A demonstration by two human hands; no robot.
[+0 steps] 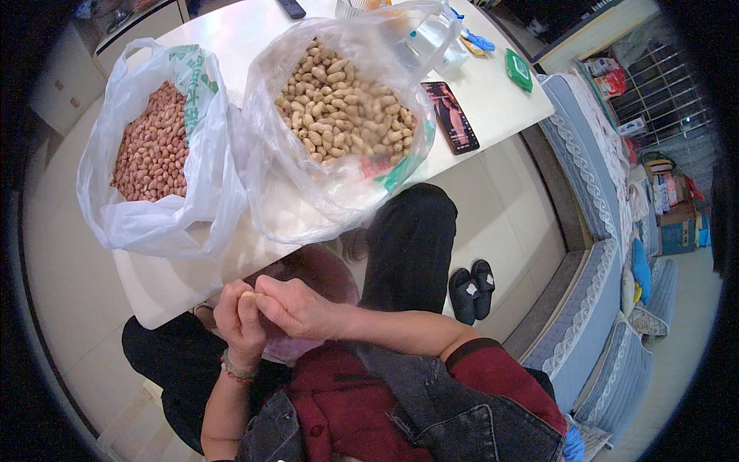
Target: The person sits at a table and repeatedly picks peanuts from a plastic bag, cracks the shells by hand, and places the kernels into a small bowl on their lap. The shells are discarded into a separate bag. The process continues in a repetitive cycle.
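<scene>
My left hand (239, 320) and my right hand (297, 306) meet in front of my body, just off the near edge of the table. Their thumbs and curled fingers press together over something small and pale, mostly hidden, perhaps a peanut. Beyond them on the table stands an open plastic bag of unshelled peanuts (329, 124), its clear film partly covering them. To its left, a white plastic bag (213, 213) stands open around shelled peanuts (153, 150) in reddish skins. Below my hands, partly hidden, is a dark reddish round container (323, 268).
A lit smartphone (453, 118) lies by the white table's (508, 118) right edge, near a green packet (518, 70). A remote control (292, 8) and a glass (353, 7) are at the far side. Black slippers (472, 291) rest on the floor beside a cushioned sofa (577, 156).
</scene>
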